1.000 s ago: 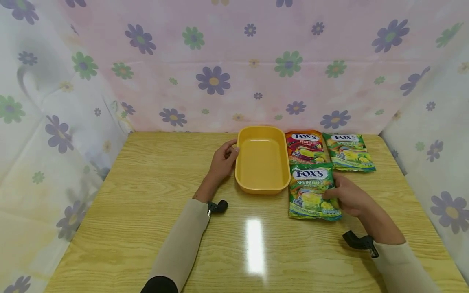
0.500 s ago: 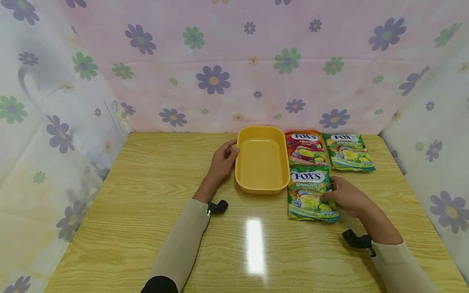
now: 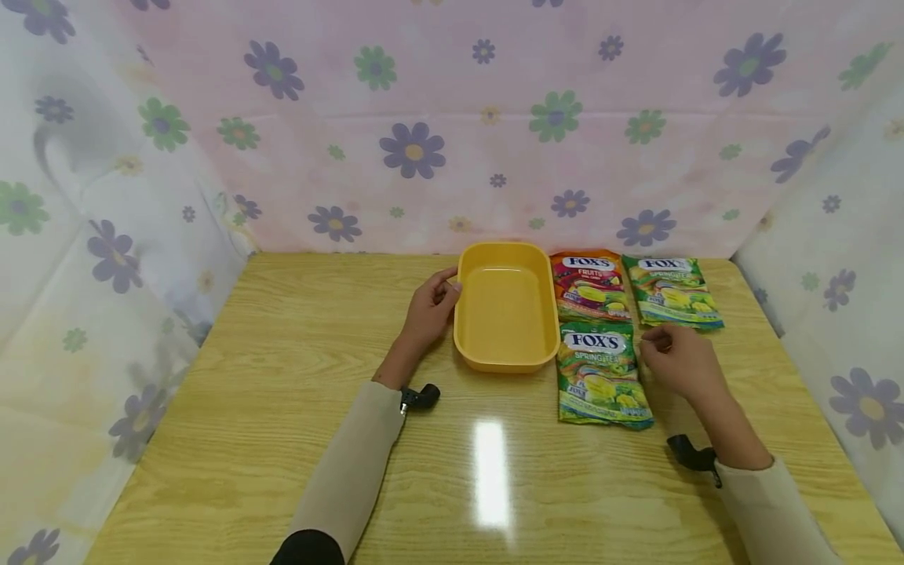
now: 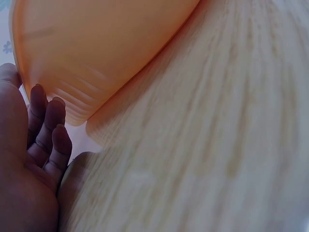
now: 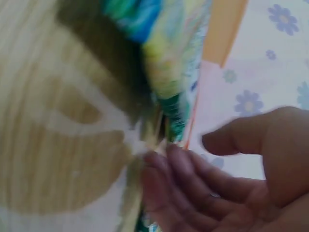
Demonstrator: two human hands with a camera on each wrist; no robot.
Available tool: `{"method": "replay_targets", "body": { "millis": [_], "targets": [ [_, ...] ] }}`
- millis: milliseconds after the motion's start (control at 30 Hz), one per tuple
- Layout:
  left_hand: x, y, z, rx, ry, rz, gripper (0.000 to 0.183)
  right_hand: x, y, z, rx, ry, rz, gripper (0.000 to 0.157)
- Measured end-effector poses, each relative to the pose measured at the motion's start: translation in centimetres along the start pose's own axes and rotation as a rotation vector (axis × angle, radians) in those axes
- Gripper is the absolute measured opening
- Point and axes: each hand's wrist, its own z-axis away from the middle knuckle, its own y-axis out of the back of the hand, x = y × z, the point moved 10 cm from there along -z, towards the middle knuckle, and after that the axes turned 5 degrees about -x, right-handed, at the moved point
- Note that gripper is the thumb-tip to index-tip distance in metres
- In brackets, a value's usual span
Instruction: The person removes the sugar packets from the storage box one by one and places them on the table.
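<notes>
In the head view my left hand (image 3: 428, 312) rests against the left side of a yellow plastic tray (image 3: 506, 365). The left wrist view has its thumb by the tray's edge and loosely bent fingers (image 4: 57, 116) next to the outer wall. A green Fox's Spring Tea candy bag (image 3: 600, 384) lies flat to the tray's right. Just right of that bag is my right hand (image 3: 681, 361), holding nothing. Its thumb stands apart from the fingers (image 5: 207, 203) in the right wrist view, with the bag beyond them.
Behind the front bag, a red Fox's Fruits bag (image 3: 590, 286) lies close along the tray's right side. Another green Spring Tea bag (image 3: 672, 293) is farther right. A flowered cloth (image 3: 452, 157) hangs at the back edge of the wooden table (image 3: 318, 439), with more at both sides.
The front green bag has shifted slightly toward the table's front. My right hand has let go of it and moved off to the right. The left hand and tray stay put.
</notes>
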Motion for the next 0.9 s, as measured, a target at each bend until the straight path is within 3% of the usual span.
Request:
{"method": "replay_targets", "body": {
  "millis": [200,367,600,767,900],
  "targets": [
    [-0.2,0.1,0.1,0.004,0.01,0.002,0.042,-1.1,1.4,-0.5,0.237,0.181,-0.032,0.025],
    [-0.2,0.2,0.0,0.002,0.011,-0.018,0.041,-1.3,1.9,-0.8,0.326,0.253,-0.108,0.032],
    [-3.4,0.6,-0.7,0.043,-0.005,-0.048,0.043,-2.3,2.2,-1.6,0.381,0.309,-0.072,0.042],
    [-3.0,1.0,-0.4,0.083,0.004,-0.117,0.047,-2.8,2.0,-2.3,0.371,0.313,-0.032,0.051],
    [-1.8,2.1,-0.1,0.116,0.006,-0.255,0.048,-2.6,1.9,-2.8,0.331,0.273,-0.016,0.061]
  ]
}}
